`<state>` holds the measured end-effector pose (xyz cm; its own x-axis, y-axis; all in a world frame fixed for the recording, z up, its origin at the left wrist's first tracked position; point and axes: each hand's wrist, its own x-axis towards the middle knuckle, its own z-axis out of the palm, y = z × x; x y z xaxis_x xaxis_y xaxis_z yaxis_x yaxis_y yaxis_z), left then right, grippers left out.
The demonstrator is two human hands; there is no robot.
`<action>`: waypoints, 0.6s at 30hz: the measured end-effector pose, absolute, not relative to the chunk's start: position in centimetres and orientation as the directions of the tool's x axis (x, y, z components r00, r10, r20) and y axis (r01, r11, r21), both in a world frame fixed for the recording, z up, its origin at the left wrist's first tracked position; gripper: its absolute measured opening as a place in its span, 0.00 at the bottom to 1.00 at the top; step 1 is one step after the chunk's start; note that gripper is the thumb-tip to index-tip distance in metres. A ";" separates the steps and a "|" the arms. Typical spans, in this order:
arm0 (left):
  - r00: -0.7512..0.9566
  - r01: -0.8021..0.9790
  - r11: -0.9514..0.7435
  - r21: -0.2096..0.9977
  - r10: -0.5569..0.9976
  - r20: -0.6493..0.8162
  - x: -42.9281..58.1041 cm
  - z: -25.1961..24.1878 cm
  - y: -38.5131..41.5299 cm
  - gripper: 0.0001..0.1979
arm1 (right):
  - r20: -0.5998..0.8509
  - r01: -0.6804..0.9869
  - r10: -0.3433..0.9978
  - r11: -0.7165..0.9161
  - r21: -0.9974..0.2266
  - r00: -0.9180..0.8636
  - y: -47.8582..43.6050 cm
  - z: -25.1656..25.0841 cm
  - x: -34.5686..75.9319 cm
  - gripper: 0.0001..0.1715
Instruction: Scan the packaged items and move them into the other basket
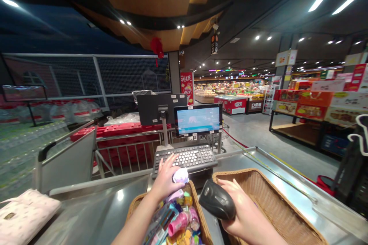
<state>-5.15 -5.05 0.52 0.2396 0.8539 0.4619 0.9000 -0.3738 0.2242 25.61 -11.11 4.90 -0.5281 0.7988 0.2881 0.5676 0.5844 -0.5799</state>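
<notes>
My left hand point(164, 178) reaches over the black keyboard point(191, 157), its fingers stretched across the left keys. Between its thumb and forefinger sits a small white and lavender item point(180, 175), whose kind I cannot make out. My right hand point(244, 204) grips a black handheld barcode scanner point(217, 200), its head tilted to the left. Under my left arm stands a wicker basket point(200, 214) full of small colourful goods, among them a pink bottle point(178, 223). A second wicker basket point(283, 206) lies beyond my right hand; its near part is partly hidden.
A lit monitor point(198, 120) stands behind the keyboard, beside a dark screen point(155, 109) turned away. A pale pink bag point(27, 216) lies on the metal counter point(112, 203) at left. Metal railings and red crates are behind; boxed goods point(313, 103) stand at right.
</notes>
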 end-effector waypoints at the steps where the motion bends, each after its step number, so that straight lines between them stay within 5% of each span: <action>1: 0.239 0.898 -0.376 0.228 0.853 0.464 -5.3 0.5 -5.2 0.19 | 0.274 0.581 0.800 0.582 -0.569 -0.534 -11.2 4.9 25.5 0.29; 8: 0.237 0.893 -0.385 0.233 0.843 0.482 -6.2 0.0 -5.6 0.18 | 0.287 0.567 0.793 0.592 -0.574 -0.537 -11.8 4.8 24.9 0.25; 18: 0.239 0.896 -0.367 0.249 0.873 0.426 -6.8 -1.0 -5.8 0.18 | 0.247 0.578 0.805 0.567 -0.587 -0.539 -12.2 4.7 24.5 0.32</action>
